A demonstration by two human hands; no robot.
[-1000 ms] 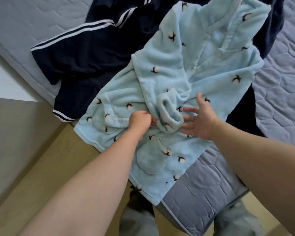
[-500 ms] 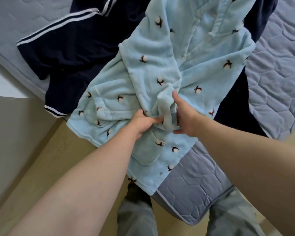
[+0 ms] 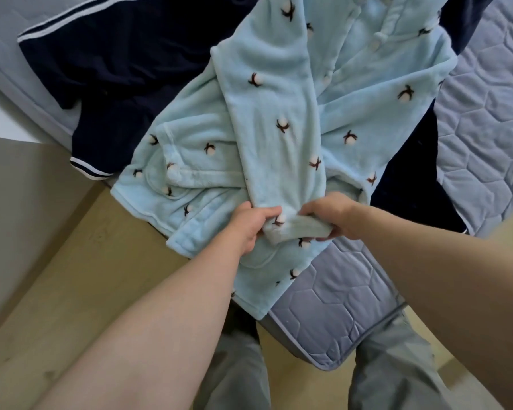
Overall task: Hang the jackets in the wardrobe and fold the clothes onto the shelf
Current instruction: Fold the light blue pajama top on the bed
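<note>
A light blue fleece jacket (image 3: 367, 93) with small cotton-flower prints lies spread over the corner of the bed. One sleeve (image 3: 276, 137) is laid straight down its front towards me. My left hand (image 3: 249, 223) pinches the left side of the sleeve's cuff (image 3: 293, 229). My right hand (image 3: 332, 217) grips the right side of the same cuff. A navy garment (image 3: 125, 63) with white stripes lies under and beside the jacket on the left.
The bed's grey quilted mattress (image 3: 486, 128) fills the right and upper view, its corner (image 3: 332, 327) pointing at my legs. Wooden floor (image 3: 80, 261) lies to the left and below. More dark cloth (image 3: 409, 179) shows under the jacket's right edge.
Both hands took hold of the bunched sleeve end and pulled it towards me, so the sleeve now lies straight and flat. My right hand went from open to gripping the cuff.
</note>
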